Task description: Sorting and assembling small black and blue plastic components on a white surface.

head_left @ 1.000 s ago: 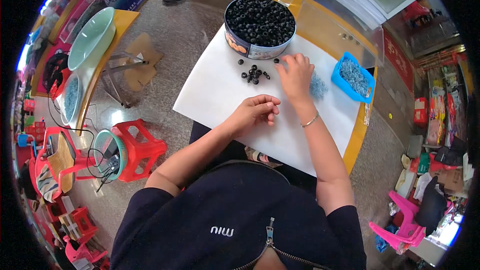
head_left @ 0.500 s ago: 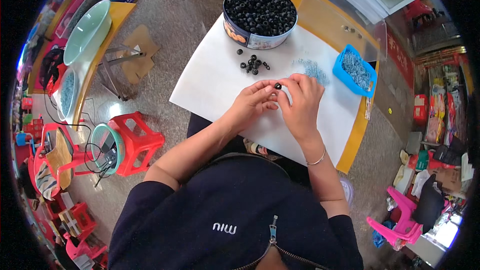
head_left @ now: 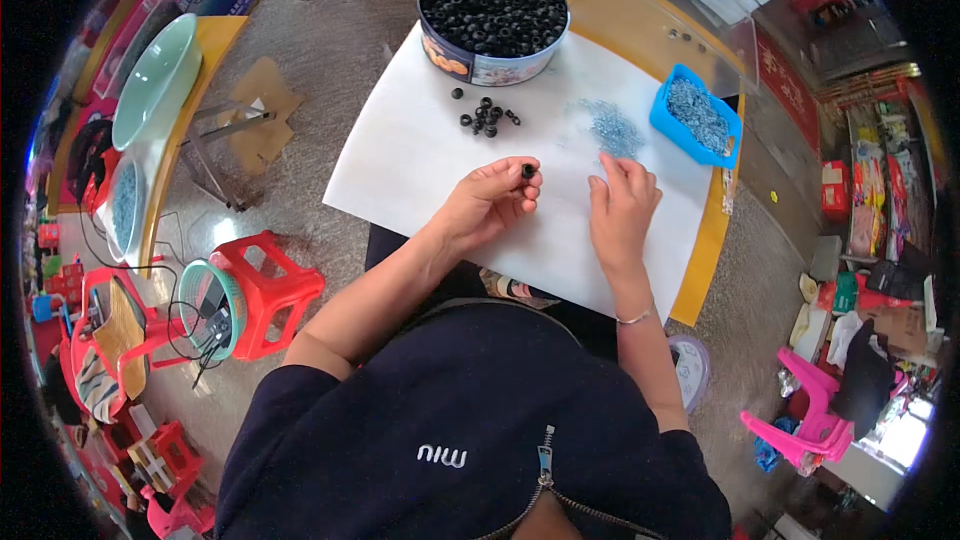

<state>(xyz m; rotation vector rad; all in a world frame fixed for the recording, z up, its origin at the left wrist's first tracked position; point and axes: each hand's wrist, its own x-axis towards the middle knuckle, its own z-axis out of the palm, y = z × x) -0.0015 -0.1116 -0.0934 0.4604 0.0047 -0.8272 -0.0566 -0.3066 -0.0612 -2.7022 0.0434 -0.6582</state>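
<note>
My left hand (head_left: 492, 202) pinches a black bead (head_left: 528, 171) between thumb and fingers, its hole showing. To its right, my right hand (head_left: 624, 215) is over the white sheet (head_left: 400, 150), thumb and forefinger apart, with nothing visible in it. Its fingertips lie close to the near edge of a loose pile of tiny light-blue beads (head_left: 612, 130). Beyond my left hand sits a small group of black beads (head_left: 487, 118), one lying apart from the others. A round tin (head_left: 495, 70) heaped with black beads stands at the far side of the sheet.
A blue plastic basket (head_left: 662, 125) of tiny blue beads stands at the sheet's right. Behind is a clear plastic panel (head_left: 640, 20). On the left are a side table with a pale green basin (head_left: 160, 85), a red stool (head_left: 265, 295) and a green basket (head_left: 235, 305) with cables.
My hands have drawn apart. The right one has left the black bead and moved right toward the tiny blue beads. My left hand keeps the black bead.
</note>
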